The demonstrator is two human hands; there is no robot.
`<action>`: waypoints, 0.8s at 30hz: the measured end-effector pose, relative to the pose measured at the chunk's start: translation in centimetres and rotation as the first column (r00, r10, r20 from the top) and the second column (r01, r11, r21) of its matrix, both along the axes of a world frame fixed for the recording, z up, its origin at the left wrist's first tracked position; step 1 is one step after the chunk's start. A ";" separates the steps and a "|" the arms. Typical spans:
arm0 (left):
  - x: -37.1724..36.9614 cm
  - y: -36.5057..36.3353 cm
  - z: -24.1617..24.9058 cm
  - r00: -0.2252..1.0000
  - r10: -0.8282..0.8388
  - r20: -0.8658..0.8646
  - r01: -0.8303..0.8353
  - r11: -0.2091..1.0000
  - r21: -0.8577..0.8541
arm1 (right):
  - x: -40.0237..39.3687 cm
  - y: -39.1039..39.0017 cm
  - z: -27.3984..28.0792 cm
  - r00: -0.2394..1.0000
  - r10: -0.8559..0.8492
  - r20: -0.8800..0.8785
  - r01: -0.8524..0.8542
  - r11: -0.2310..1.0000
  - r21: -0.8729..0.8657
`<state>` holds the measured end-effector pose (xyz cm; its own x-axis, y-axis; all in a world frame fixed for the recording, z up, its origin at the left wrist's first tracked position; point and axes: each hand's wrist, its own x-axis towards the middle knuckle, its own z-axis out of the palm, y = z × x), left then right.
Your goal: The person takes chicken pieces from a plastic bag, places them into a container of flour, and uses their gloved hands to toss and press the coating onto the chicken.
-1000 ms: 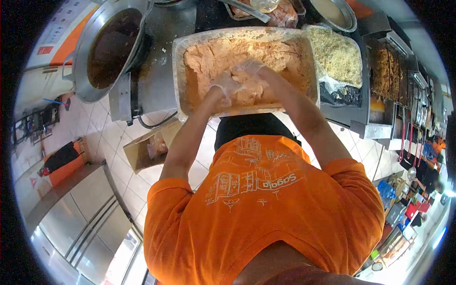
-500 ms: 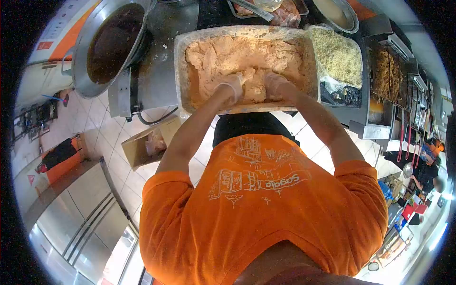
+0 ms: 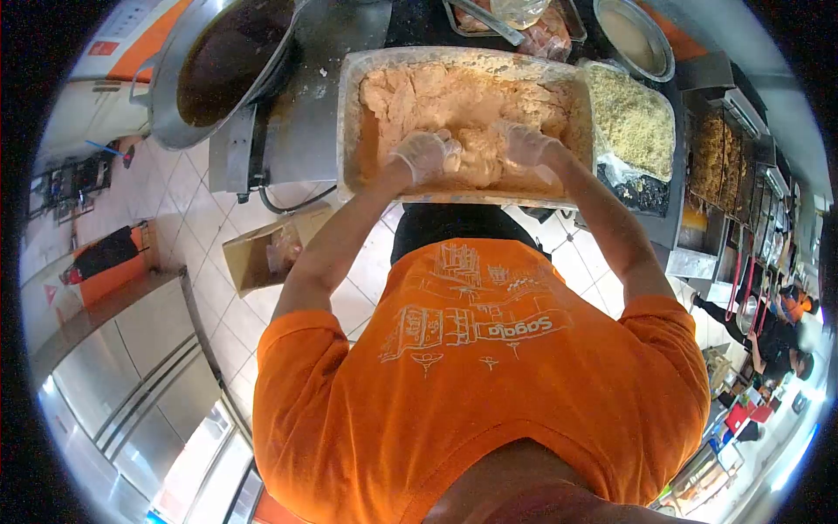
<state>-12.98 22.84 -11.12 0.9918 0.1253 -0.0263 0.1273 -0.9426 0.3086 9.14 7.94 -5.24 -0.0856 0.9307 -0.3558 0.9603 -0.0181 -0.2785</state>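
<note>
A pale tub holds a thick, pinkish-orange mixture with a lumpy surface. My left hand, in a clear glove, is at the near left part of the mixture, its fingers curled against a lump. Across from it, my right hand, also gloved, touches the mixture on the right side with bent fingers. A raised lump of mixture lies between the two hands. Both sets of fingertips are partly hidden in the mixture.
A large pot of dark liquid stands left of the tub. To the right lie yellowish crumbs in a plastic-lined tray. Behind are a metal bowl and a tray of meat. A person in dark clothes is far right.
Both hands have risen partly out of the mixture, showing more of the gloves. The view has shifted, so the tub appears further right. The distant person at right has changed posture.
</note>
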 end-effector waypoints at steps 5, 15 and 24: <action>0.2 1.1 7.6 0.826 0.090 -0.556 -0.324 0.884 -0.338 | 0.5 3.6 1.0 0.995 -0.078 -0.060 0.054 0.944 -0.324; 3.0 1.4 -0.7 0.594 0.541 -0.596 -0.804 0.368 -0.468 | -2.4 9.5 -10.9 1.000 0.001 -0.010 -0.003 0.972 -0.235; 7.7 -5.0 8.0 0.721 0.158 -0.674 -0.440 0.856 -0.270 | 0.5 0.8 1.4 0.873 -0.468 -0.137 0.439 0.877 -0.195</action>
<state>-5.33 17.84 -3.16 0.6462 0.2511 -0.7207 0.6716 -0.6356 0.3807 9.63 8.79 -3.87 0.2585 0.8172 -0.5152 0.7717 -0.4955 -0.3987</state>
